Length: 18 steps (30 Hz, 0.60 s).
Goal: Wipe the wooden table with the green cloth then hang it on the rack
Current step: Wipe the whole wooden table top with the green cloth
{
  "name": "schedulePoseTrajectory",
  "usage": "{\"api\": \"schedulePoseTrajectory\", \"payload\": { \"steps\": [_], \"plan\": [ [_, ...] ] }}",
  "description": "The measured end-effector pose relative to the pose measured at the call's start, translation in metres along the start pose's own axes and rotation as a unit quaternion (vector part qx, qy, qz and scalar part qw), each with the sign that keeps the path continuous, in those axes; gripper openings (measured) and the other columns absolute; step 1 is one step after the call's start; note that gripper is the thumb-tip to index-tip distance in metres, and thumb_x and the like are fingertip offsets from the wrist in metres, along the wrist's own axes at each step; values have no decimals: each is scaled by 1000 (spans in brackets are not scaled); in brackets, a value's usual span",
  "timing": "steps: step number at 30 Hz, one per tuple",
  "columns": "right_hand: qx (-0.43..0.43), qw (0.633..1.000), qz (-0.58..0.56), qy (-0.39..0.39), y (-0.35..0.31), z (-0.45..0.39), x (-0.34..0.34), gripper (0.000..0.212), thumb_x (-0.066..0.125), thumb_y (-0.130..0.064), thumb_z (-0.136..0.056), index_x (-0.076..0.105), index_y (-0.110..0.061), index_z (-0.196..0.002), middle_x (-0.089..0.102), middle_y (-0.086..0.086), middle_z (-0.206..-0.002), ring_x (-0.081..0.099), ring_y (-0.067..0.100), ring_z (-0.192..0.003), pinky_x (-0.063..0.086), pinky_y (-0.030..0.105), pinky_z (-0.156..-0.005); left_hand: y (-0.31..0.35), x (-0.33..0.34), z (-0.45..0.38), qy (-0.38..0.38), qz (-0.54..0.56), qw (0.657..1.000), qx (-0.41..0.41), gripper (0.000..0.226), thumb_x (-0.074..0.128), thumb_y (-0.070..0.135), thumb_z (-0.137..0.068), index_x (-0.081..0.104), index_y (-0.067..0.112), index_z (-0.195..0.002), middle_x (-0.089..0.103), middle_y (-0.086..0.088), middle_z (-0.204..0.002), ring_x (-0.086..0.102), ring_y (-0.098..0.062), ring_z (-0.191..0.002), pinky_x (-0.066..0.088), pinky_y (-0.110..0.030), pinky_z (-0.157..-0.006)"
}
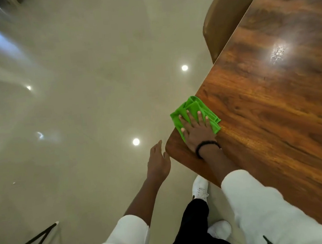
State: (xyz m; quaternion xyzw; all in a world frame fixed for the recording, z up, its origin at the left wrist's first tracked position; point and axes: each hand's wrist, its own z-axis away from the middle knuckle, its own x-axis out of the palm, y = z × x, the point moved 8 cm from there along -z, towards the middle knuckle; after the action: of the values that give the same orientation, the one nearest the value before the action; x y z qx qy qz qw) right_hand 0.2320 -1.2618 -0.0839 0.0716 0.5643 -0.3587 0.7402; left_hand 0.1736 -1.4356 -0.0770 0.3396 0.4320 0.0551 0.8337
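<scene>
Step in hand: wiping. Green cloth is pressed flat under the spread right hand at the wooden surface's near-left corner. Left hand is held open, empty. Next, likely: strokes rightward, then hanging.

Bright green cloth, streaked amber-brown wooden table, tan chair, glossy beige floor, white sleeves, black wristband.

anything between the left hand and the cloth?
Head view: only the table's rounded corner and a strip of bare floor. The left hand hangs off the table; the right hand lies flat on the cloth.
</scene>
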Motion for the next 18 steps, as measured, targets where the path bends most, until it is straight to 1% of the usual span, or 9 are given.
{"api": "schedulePoseTrajectory", "payload": {
  "steps": [2, 4, 6, 7, 9, 10, 12, 14, 18],
  "plan": [
    [-42, 999, -3, 10, -27, 28, 18, 54, 18, -39, -104, 3, -36, -155, -2, -5, -163, -6, 32, -150, -5, 49, -120, -1, 6, 3, -9, 13, 1000, -12, 49, 40, 15, -97, 36, 13, -146, 39, -7, -147, 37, -22, -136, 31, -35, -110],
    [-101, 995, 4, 6, -46, 63, 39, 54, 24, -38, -102, 11, -35, -155, 6, -5, -163, 0, 33, -150, -2, 50, -120, -6, 10, 4, -12, 28, 999, -28, 41, 39, 16, -93, 48, 10, -133, 48, -11, -137, 45, -28, -128, 37, -38, -104],
    [-149, 989, 13, -6, -49, 81, 49, 54, 29, -37, -102, 17, -35, -154, 12, -6, -162, 5, 31, -149, 0, 49, -119, -13, 14, 7, -14, 33, 998, -48, 32, 39, 14, -92, 54, 7, -120, 53, -15, -129, 49, -31, -121, 39, -36, -98],
    [-170, 985, 19, -19, -46, 81, 49, 53, 28, -40, -102, 16, -37, -154, 12, -8, -162, 5, 30, -150, 0, 48, -119, -16, 15, 9, -19, 33, 998, -52, 32, 41, 11, -93, 54, 6, -121, 53, -16, -130, 48, -29, -122, 37, -32, -97],
    [-191, 980, 40, -26, -33, 65, 40, 52, 21, -46, -103, 11, -43, -153, 9, -12, -162, 3, 27, -150, -3, 47, -120, -15, 15, 13, -21, 29, 998, -45, 38, 42, 8, -94, 51, 7, -131, 51, -15, -134, 44, -26, -127, 32, -25, -96],
    [-181, 982, 50, -20, -24, 49, 31, 51, 18, -48, -103, 7, -45, -153, 5, -12, -162, 0, 27, -150, -4, 47, -120, -13, 13, 13, -18, 31, 998, -43, 42, 42, 7, -94, 48, 9, -136, 49, -14, -138, 43, -24, -129, 30, -24, -98],
    [-110, 993, 46, -22, 0, 16, 11, 52, 15, -50, -103, -2, -45, -152, -3, -11, -162, -7, 27, -150, -8, 46, -119, -8, 7, 11, -5, 37, 999, -35, 48, 42, 8, -94, 43, 14, -142, 45, -10, -143, 41, -20, -132, 29, -24, -102],
    [-48, 998, 35, -24, 14, 0, -2, 53, 14, -50, -103, -6, -44, -152, -8, -9, -162, -12, 27, -149, -8, 46, -119, 0, 4, 10, 10, 29, 999, -12, 50, 43, 11, -95, 39, 16, -145, 42, -8, -145, 40, -20, -134, 30, -28, -106],
    [-55, 998, 30, -11, 13, 52, 16, 56, 17, -46, -103, -5, -40, -154, -11, -6, -162, -13, 30, -148, -7, 48, -119, 30, -4, 15, 77, -56, 993, 67, 50, 47, 17, -94, 40, 14, -143, 42, -10, -145, 40, -25, -134, 36, -39, -109]
  ]
}}
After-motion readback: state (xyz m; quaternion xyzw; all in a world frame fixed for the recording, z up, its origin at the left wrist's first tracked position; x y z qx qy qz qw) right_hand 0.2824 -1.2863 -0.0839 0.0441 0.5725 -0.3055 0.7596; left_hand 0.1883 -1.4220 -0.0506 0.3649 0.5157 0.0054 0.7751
